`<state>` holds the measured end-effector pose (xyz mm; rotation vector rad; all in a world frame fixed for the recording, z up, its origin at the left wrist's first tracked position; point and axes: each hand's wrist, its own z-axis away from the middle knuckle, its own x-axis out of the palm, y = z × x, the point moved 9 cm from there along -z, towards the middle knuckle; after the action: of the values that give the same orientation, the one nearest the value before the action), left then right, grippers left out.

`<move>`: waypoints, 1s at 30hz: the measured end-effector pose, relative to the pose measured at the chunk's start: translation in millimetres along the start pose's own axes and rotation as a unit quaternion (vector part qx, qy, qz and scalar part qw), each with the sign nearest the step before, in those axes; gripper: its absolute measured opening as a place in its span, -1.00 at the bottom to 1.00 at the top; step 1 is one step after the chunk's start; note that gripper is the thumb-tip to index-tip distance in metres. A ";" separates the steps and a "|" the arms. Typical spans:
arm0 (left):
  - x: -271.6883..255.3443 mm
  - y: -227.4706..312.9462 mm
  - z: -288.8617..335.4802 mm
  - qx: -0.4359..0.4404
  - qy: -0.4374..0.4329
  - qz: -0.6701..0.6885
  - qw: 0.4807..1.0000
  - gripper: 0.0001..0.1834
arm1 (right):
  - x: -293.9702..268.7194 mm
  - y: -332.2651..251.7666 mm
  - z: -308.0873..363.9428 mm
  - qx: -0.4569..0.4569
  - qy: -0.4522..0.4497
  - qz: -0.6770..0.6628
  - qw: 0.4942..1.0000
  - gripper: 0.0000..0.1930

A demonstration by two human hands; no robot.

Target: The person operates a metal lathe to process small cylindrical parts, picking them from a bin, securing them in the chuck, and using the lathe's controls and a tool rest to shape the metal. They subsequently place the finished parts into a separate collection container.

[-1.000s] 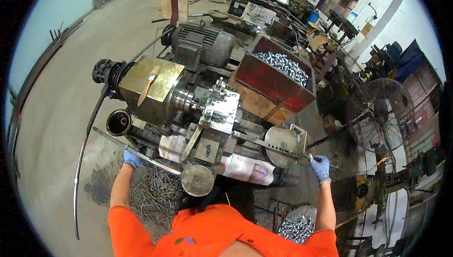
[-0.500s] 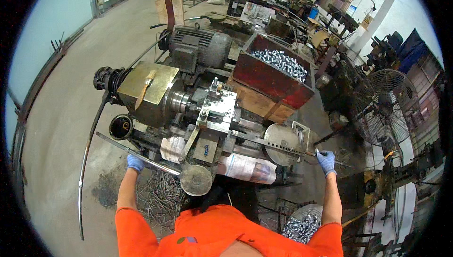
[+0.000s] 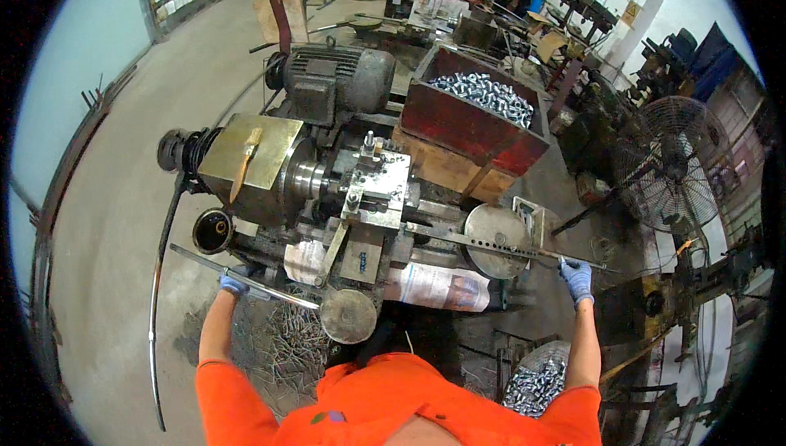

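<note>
My left hand point(image 3: 234, 281), in a blue glove, is closed around the long metal lever rod point(image 3: 282, 295) at the machine's near left. A round metal disc point(image 3: 349, 316) sits by the rod's right end. Off to the right, my right hand point(image 3: 576, 280), also gloved, grips the end of a flat lever bar point(image 3: 499, 247) with a row of holes. This bar runs left to the tool slide point(image 3: 381, 186) of a lathe-like machine. Left of the slide is the bright spindle point(image 3: 309, 179); whether it holds a workpiece I cannot tell.
A red bin point(image 3: 467, 135) of shiny metal parts stands behind the slide. A wooden brush point(image 3: 244, 163) lies on the brass-coloured cover point(image 3: 274, 139). Another container point(image 3: 536, 384) of parts is by my right arm. A large fan point(image 3: 675, 166) stands right; metal shavings point(image 3: 299, 339) litter the floor.
The view has turned slightly. My left fingers now reach farther over the rod. My right hand stays at the end of the lever bar, with little visible movement.
</note>
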<state>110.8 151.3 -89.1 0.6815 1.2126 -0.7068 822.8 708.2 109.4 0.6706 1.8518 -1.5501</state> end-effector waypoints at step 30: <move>-174.8 -18.7 62.2 -0.202 0.312 0.216 0.903 -0.66 | -38.0 60.3 114.6 0.034 0.019 0.364 0.931 -0.49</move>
<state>97.4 111.5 92.6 0.8141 1.6510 0.1668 908.1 606.8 84.1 1.2522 1.3323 -1.1029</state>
